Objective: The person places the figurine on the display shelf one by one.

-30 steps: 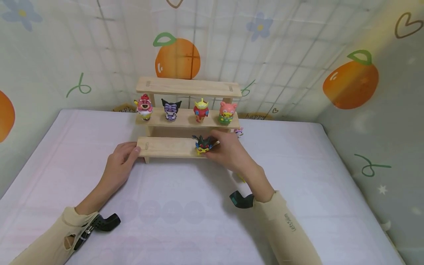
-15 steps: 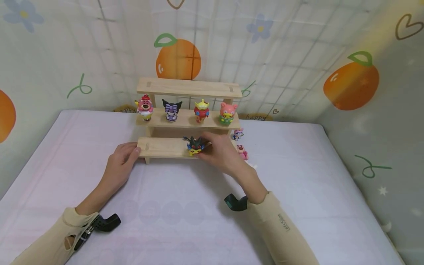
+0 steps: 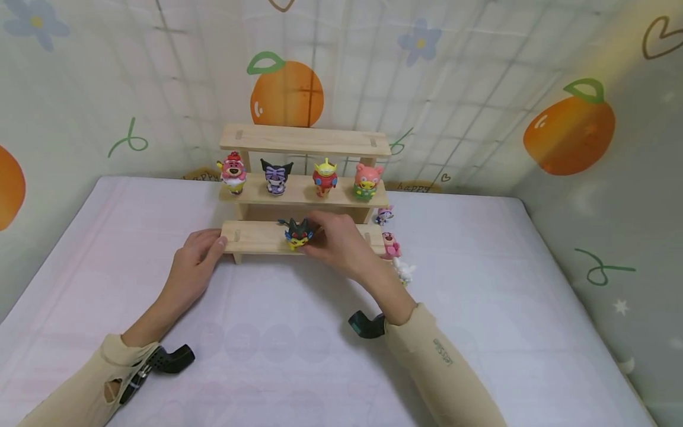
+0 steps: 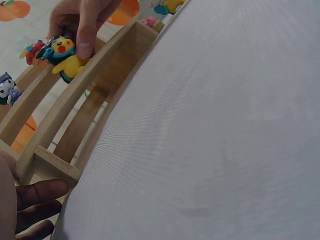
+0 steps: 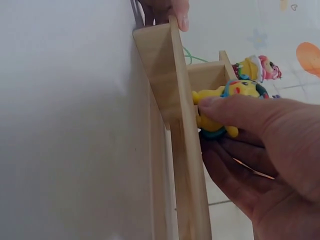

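My right hand [image 3: 341, 244] pinches a yellow figurine with a dark hood [image 3: 297, 233], thumb in front and fingers behind. In the right wrist view the figurine [image 5: 220, 102] is upright against the bottom board of the wooden tiered display shelf [image 3: 256, 237]. My left hand [image 3: 197, 261] grips the left end of that board, its thumb [image 5: 181, 15] on the edge and fingers [image 4: 42, 194] by the end leg. On the middle tier stand a pink bear [image 3: 233, 173], a purple-black figurine [image 3: 276, 178], a red-and-yellow three-eyed one [image 3: 324, 178] and a pink-and-green one [image 3: 367, 181].
Beside the shelf's right end, a small purple-and-white figurine [image 3: 384, 214], a pink one [image 3: 391, 244] and a white one [image 3: 404, 270] stand on the white-covered table [image 3: 267, 356]. My right forearm partly covers the white one. A printed curtain [image 3: 453, 118] hangs close behind the shelf.
My right hand has slid left along the bottom board with the hooded yellow figurine, uncovering the pink and white figurines beside the shelf. The left hand has stayed at the board's end.
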Available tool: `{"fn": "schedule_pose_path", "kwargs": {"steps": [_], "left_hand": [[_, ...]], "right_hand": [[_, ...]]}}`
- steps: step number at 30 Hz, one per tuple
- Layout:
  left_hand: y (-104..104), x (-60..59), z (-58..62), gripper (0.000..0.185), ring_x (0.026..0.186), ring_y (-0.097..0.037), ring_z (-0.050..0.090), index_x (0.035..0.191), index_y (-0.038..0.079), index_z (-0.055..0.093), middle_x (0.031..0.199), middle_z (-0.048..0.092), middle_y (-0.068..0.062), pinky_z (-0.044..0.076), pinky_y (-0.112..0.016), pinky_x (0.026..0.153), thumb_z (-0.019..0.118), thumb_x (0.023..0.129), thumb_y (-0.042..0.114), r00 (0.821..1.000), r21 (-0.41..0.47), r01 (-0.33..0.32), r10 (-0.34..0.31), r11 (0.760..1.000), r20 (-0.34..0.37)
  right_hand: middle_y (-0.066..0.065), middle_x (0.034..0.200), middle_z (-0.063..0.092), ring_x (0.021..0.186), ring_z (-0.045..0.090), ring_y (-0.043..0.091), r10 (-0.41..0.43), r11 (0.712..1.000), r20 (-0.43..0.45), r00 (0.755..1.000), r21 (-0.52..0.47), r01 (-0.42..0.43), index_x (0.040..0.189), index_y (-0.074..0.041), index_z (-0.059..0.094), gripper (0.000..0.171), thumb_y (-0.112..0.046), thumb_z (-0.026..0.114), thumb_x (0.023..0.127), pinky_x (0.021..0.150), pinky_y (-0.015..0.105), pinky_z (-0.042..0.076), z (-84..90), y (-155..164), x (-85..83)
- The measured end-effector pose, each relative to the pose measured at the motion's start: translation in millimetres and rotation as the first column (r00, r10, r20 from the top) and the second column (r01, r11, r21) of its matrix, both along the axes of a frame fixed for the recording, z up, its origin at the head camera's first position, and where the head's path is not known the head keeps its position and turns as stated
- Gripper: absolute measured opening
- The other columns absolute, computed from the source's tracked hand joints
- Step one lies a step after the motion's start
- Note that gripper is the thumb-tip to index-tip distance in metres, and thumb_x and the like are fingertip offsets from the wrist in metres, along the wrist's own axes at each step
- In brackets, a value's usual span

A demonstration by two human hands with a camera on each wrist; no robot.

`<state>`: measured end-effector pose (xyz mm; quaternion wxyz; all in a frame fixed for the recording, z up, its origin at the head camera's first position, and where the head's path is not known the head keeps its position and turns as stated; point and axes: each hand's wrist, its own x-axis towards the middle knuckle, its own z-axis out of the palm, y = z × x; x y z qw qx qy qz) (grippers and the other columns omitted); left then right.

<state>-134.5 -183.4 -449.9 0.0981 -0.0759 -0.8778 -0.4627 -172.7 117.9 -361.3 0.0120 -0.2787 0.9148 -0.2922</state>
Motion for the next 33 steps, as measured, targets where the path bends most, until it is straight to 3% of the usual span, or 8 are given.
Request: {"fn": "schedule_pose_path", "kwargs": {"steps": [33], "left_hand": [[-1, -1.3, -0.5, 0.042, 0.143, -0.035, 0.047, 0.123, 0.001, 0.074, 0.141, 0.064, -0.018, 0.034, -0.061, 0.12, 0.051, 0.112, 0.034, 1.0, 0.01, 0.012, -0.013, 1.0, 0.009]], "right_hand": [[0.008, 0.111, 0.076, 0.096, 0.073, 0.019, 0.093, 0.995, -0.014, 0.996, -0.02, -0.093, 0.119, -0.004, 0.071, 0.037, -0.014, 0.087, 0.088, 0.085, 0.027, 0.06, -3.3, -57, -1.9]]}}
